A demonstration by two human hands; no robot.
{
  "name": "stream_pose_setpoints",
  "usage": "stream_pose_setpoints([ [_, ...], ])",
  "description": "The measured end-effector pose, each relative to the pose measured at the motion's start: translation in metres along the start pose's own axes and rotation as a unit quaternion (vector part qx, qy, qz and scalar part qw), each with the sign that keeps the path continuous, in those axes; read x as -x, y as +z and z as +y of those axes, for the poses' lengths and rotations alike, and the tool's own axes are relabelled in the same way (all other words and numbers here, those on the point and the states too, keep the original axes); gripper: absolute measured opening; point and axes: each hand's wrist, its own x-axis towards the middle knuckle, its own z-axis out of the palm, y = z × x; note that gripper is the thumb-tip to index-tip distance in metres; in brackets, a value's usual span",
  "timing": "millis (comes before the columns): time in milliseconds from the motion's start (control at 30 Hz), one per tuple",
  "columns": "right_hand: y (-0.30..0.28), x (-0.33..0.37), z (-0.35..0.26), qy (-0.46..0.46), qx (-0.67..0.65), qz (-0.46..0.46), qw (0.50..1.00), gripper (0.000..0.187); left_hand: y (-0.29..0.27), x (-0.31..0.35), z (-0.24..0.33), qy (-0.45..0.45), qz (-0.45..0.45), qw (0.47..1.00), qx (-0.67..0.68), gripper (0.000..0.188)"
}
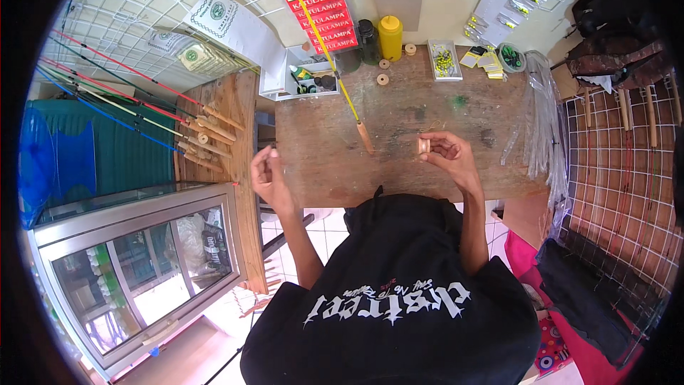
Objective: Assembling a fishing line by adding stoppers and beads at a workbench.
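Observation:
A small wooden spool (424, 146) is pinched between the thumb and fingers of my right hand (450, 160), above the front part of the wooden table (320, 178). Off to the left, at the table's left edge, my left hand (271, 177) is raised with its fingertips pressed together. Whatever it pinches, if anything, is too small to make out. Between my hands a thin yellow rod (348, 100) with a wooden handle (365, 138) rests with its handle on the tabletop. Some fine thin line (432, 126) lies just behind the spool.
More wooden spools (382, 80) stand behind the rod, near a yellow squeeze bottle (390, 39). A white tray (437, 77) of small yellow-green pieces is at the back. Clear plastic sleeves (541, 114) hang at the right edge. Several wooden-handled rods (214, 128) lie at left.

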Motion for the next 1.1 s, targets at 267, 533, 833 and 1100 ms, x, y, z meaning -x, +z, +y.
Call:
stream_pose_setpoints([
  [267, -0.021, 0.006, -0.004, 0.001, 0.006, 0.046, 0.999, 0.037, -0.039, -0.021, -0.013, 0.025, 0.1, 0.994, 0.018, 0.017],
  [533, -0.025, 0.003, -0.004, -0.034, 0.026, 0.133, 0.99, 0.037, -0.058, -0.022, -0.042, -0.006, 0.22, 0.972, -0.087, 0.018],
  [833, 0.011, 0.0, -0.006, -0.047, 0.015, 0.03, 0.998, 0.039, 0.035, 0.033, -0.001, 0.115, -0.065, 0.964, -0.231, 0.032],
  [1100, 0.043, 0.003, -0.029, -0.077, 0.028, -0.046, 0.996, 0.039, 0.084, 0.073, 0.022, -0.121, -0.509, 0.836, 0.162, 0.051],
])
